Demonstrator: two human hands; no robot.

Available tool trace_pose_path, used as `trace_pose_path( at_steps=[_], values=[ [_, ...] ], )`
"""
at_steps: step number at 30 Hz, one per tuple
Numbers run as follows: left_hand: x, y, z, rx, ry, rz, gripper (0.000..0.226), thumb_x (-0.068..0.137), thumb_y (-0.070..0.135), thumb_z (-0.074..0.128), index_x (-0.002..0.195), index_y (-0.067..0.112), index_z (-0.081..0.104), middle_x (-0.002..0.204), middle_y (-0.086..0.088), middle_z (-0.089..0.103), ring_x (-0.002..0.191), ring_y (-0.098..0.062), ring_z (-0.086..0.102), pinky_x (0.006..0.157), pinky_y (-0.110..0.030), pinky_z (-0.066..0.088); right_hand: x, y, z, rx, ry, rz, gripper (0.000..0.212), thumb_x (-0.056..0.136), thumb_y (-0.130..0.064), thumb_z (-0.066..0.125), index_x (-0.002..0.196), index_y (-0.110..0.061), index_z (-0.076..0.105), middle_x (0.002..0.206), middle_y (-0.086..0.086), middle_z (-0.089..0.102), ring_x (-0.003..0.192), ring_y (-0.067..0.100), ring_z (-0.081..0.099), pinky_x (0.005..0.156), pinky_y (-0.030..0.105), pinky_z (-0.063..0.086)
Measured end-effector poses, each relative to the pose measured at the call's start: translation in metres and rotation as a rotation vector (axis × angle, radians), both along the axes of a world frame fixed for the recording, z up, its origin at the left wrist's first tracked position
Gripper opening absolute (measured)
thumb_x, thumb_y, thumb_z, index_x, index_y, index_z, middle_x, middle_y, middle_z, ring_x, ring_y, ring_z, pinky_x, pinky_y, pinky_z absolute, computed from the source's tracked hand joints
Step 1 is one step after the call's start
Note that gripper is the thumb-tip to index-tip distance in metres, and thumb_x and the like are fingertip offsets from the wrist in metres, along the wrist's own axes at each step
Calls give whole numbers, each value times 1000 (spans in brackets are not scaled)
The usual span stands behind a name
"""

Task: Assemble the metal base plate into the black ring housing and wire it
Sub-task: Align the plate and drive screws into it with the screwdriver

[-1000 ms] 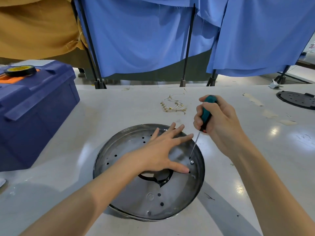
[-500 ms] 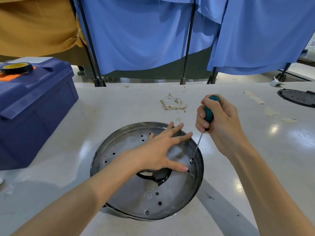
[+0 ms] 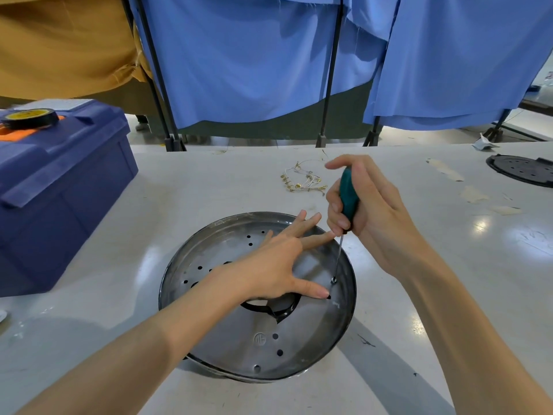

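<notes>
A round metal base plate (image 3: 302,339) with several holes and a central cutout lies on the white table, its edge seated over a black ring housing (image 3: 227,373) that shows only as a thin dark rim at the front. My left hand (image 3: 278,265) presses flat on the plate with fingers spread. My right hand (image 3: 371,211) grips a teal-handled screwdriver (image 3: 348,197), held nearly upright. Its tip sits on a small screw (image 3: 333,280) near the plate's right rim. A bundle of white wires with brass terminals (image 3: 302,182) lies behind the plate.
A blue toolbox (image 3: 59,199) with a roll of black tape (image 3: 30,118) on its lid stands at the left. Another black perforated disc (image 3: 522,169) lies at the far right. Blue curtains on black stands hang behind the table (image 3: 449,295).
My right hand has shifted its hold on the screwdriver handle, with the forefinger now lifted off the top. The left hand stays pressed on the plate and the tip stays on the screw.
</notes>
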State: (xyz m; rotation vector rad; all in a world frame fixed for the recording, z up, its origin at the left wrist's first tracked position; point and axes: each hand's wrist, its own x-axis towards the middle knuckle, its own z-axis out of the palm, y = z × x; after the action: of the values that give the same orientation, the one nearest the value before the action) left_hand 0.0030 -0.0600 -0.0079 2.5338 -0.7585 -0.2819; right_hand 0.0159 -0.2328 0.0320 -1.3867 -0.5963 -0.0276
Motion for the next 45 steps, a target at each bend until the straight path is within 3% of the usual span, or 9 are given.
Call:
trace_pose_path(
  at_steps=[4,9,17,21,23,29,33,39,45],
  values=[
    [-5,-7,7,-115,-72,9,91,69,34,87,147,24,42,143,17,28,140,-8,29,116,-35,28,-7,0,2,-48,-21,58,28,104,-36,35,111,-15,53,76,15,44,60,26,40,60,41,38],
    [-12,-19,13,-442,104,131,58,75,-4,78,128,15,62,124,15,60,113,4,54,94,-7,42,-12,-9,9,-100,-83,52,22,98,-31,49,106,-11,54,83,12,59,68,27,55,64,30,49],
    [-19,-29,17,-859,200,212,9,83,23,77,82,23,68,90,-8,76,95,-11,71,96,-36,51,-23,-2,3,-13,-91,-50,22,88,-25,67,104,-12,62,81,2,58,71,22,53,67,30,50],
    [-21,-32,14,-932,260,200,10,95,14,61,93,19,69,92,-7,76,92,-12,73,82,-24,57,-27,-1,0,25,-4,-19,37,91,-41,57,118,-17,67,89,8,62,80,22,60,73,31,53],
    [-22,-30,15,-919,283,186,11,98,12,57,98,17,68,95,-8,76,93,-12,73,77,-21,57,-27,-4,2,44,10,6,37,94,-37,53,121,-13,66,102,10,69,91,27,66,82,35,54],
    [-22,-31,22,-946,268,160,27,91,16,68,116,19,62,94,-8,76,94,-18,73,84,-29,58,-27,-9,6,61,-44,5,28,83,-21,68,108,-11,60,98,13,67,90,27,67,84,35,55],
    [-19,-32,22,-955,298,182,16,92,11,65,107,5,64,83,-9,76,84,-25,74,81,-33,60,-28,-9,8,74,-7,-1,41,73,-25,77,106,-13,55,92,16,60,73,26,64,76,33,57],
    [-20,-28,25,-903,288,138,20,99,6,53,99,20,67,85,-5,77,87,-22,74,82,-27,58,-28,-20,10,-22,-85,1,25,88,-20,63,110,-10,68,102,10,73,95,28,69,80,30,55],
    [-18,-27,24,-811,253,164,23,84,6,74,101,21,68,90,-7,76,90,-18,72,88,-26,55,-26,-20,10,-2,-96,-15,21,84,-14,63,104,-8,67,96,12,70,86,30,68,78,36,56]
  ],
)
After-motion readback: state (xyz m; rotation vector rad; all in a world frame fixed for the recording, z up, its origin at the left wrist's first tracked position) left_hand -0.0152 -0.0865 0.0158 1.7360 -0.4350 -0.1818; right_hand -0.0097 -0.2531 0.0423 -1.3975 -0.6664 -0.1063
